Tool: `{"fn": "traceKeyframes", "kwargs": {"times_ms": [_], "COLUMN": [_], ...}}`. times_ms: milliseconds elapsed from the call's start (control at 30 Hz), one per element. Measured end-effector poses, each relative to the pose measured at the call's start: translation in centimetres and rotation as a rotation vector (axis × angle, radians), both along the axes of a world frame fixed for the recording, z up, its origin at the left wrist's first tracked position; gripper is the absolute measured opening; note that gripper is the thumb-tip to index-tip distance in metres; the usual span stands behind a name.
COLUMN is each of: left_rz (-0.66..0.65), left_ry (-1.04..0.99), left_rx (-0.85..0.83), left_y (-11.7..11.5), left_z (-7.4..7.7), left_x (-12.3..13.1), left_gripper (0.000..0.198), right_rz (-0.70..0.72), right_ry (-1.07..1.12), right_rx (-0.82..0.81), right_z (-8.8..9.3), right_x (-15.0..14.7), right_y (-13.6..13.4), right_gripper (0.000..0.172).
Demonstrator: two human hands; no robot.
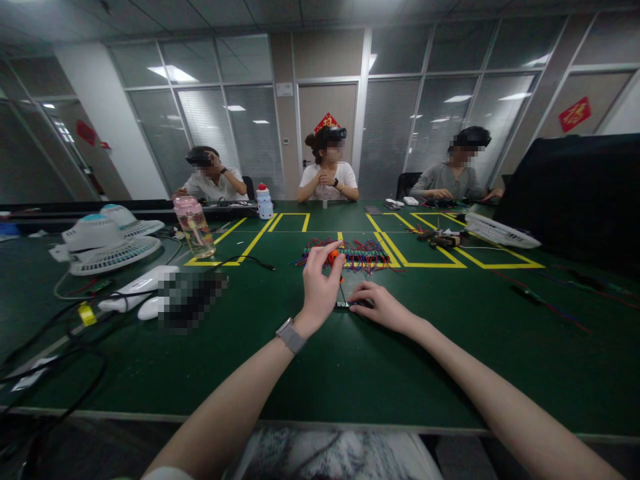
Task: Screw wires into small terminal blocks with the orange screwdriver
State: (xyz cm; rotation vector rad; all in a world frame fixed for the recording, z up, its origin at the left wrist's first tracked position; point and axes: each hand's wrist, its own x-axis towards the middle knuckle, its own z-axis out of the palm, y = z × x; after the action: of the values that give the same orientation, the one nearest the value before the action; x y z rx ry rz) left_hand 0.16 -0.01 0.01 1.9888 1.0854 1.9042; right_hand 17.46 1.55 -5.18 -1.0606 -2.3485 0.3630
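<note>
My left hand [320,283], with a watch on its wrist, is raised over the green table [350,360] and pinches a small orange tool [334,257] between thumb and fingers. My right hand [379,306] lies low on the table beside it. Its fingers press down on a small dark flat part [349,305]. Just beyond both hands lies a bundle of red, blue and purple wires [360,255].
Three people sit at the far side of the table. At the left are two white fans [107,240], a pink-capped bottle [194,227], a white device [135,288] and black cables. A keyboard [500,231], tools and a black case [575,193] are at the right. Yellow tape lines mark the table.
</note>
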Motion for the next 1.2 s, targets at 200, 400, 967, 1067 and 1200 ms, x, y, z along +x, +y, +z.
{"fn": "traceKeyframes", "kwargs": {"times_ms": [200,400,967,1067,1200], "left_rz": [-0.029,-0.014,0.037,-0.048,-0.031], "left_ry": [-0.007,-0.01,-0.011,-0.037,-0.06], "left_rx": [0.001,0.005,0.019,-0.002,0.001], "left_y": [-0.01,-0.04,-0.15,0.01,0.07], "left_z": [0.03,0.04,0.09,-0.02,-0.09], "left_x": [0.01,0.08,0.01,0.06,0.08], "left_gripper": [0.031,0.024,0.023,0.031,0.028], "right_rz": [0.003,-0.009,0.0,0.006,0.006], "right_ry": [0.009,-0.005,0.003,0.003,0.006], "right_rx": [0.003,0.003,0.007,0.007,0.007], "right_z": [-0.24,-0.32,-0.22,-0.25,-0.21], "right_x": [0.04,0.05,0.07,0.08,0.06], "right_y": [0.21,0.26,0.19,0.21,0.15], "right_gripper": [0.017,0.018,0.017,0.017,0.017]}}
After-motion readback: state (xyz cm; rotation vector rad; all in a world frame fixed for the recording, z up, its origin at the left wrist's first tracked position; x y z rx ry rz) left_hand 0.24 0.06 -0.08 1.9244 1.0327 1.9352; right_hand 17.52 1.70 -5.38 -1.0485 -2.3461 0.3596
